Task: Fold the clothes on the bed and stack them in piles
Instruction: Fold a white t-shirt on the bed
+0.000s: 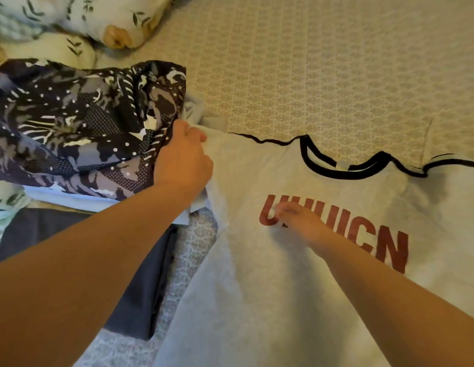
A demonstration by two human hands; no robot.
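White T-shirt spread for folding

The bed (310,62) carries a white T-shirt (257,287) spread flat along its near edge. The left hand (184,157) grips its sleeve beside a patterned garment (71,128). The blurred right hand (299,221) rests on the lettering; grip unclear.

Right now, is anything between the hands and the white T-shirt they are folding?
Nothing visible. The left hand already grips the white T-shirt at its left sleeve edge, beside the dark patterned garment. The right hand, blurred, lies on the red lettering.

Patterned pile (79,128) blocks left; bedsheet (323,62) open beyond.
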